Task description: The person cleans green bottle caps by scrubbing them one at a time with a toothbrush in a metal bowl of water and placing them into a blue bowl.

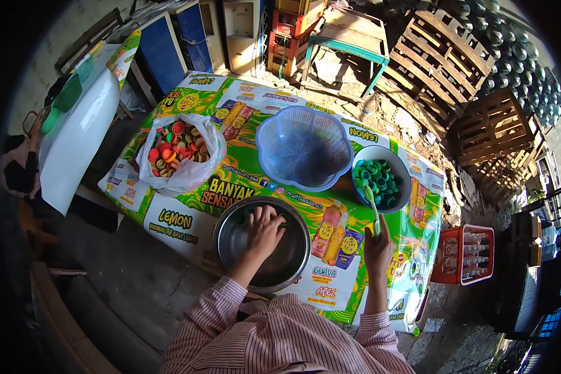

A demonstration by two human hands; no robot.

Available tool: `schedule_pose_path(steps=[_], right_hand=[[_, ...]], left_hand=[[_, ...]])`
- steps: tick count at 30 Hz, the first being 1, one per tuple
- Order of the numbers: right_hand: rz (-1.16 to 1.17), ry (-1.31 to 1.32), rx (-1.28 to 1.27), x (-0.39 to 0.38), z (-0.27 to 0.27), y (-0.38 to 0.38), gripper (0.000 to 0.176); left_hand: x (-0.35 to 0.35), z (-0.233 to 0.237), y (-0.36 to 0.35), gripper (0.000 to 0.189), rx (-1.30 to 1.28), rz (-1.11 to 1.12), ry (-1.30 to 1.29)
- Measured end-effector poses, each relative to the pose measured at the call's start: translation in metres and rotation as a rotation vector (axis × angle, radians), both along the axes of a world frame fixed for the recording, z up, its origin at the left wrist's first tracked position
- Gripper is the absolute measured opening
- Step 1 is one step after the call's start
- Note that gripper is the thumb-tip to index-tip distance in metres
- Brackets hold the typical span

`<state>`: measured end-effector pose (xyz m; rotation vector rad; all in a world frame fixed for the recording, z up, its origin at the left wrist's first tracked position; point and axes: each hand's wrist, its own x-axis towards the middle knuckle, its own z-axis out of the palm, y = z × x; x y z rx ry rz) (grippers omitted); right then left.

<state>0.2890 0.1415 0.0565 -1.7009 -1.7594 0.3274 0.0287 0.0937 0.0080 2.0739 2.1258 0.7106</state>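
Observation:
My left hand (263, 233) reaches into a round metal bowl (296, 265) at the table's near edge, fingers partly curled, with a dark green piece showing beside the fingertips. Whether it grips anything is unclear. My right hand (379, 248) is closed on the handle of a light green brush-like tool (372, 201), whose far end rests over a bowl (404, 167) of green bottle caps (380, 181). Behind the metal bowl stands a blue plastic basket (305, 146) with nothing visible in it. A white plastic bag (215, 149) at the left holds red, orange and yellowish caps (174, 149).
A printed cloth covers the table (187, 225). A person's arm (36, 134) shows at the far left by a white surface (84, 131). Wooden pallets (439, 56), a small table (349, 31) and crates (287, 40) stand behind; a red crate (464, 254) is at the right.

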Motion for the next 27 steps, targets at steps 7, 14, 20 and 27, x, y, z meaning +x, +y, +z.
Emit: schedule_pose_path(steps=[7, 14, 20, 27], right_hand=[[0.08, 0.075, -0.109, -0.013, -0.02, -0.063, 0.04], [0.179, 0.125, -0.072, -0.04, -0.011, -0.088, 0.035], [0.27, 0.179, -0.143, -0.059, 0.0, -0.1, 0.037], [0.325, 0.179, -0.132, -0.07, 0.0, -0.115, 0.034]], left_hand=[[-0.004, -0.005, -0.024, 0.008, 0.019, -0.093, -0.08], [-0.033, -0.008, -0.065, 0.05, -0.106, -0.125, -0.349], [-0.043, -0.016, -0.072, 0.085, -0.125, -0.135, -0.293], [-0.044, -0.011, -0.073, 0.089, -0.166, -0.136, -0.399]])
